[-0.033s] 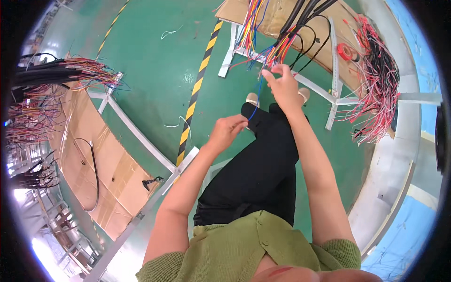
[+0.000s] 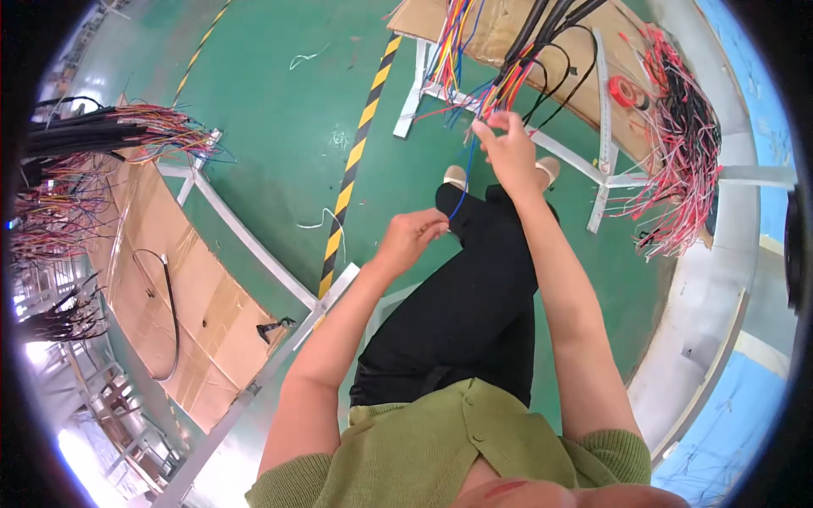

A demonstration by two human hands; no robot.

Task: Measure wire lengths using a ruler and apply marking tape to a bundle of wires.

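A thin blue wire (image 2: 471, 161) runs from the multicoloured wire bundle (image 2: 506, 91) down toward my lap. Its lower end is pinched between the thumb and fingertips of my left hand (image 2: 412, 239), held just left of my knee. Higher up, at the loose wire ends, is my right hand (image 2: 513, 159). Its thumb and forefinger close on the blue wire where it leaves the bundle; the exact contact is small and partly hidden. The bundle comes out of thick black cable sleeves (image 2: 535, 35) lying over a cardboard-covered bench (image 2: 500, 25).
Red tape rolls (image 2: 625, 93) and a heap of red, white and black wires (image 2: 686, 135) lie on the bench at right. White metal legs (image 2: 410, 110) stand beneath it. At left, another cardboard-topped bench (image 2: 182, 313) bears black cables (image 2: 85, 135). Yellow-black floor tape (image 2: 360, 152) runs between.
My right hand has shifted very slightly up and to the left. The left hand keeps its pinch on the blue wire in nearly the same place.
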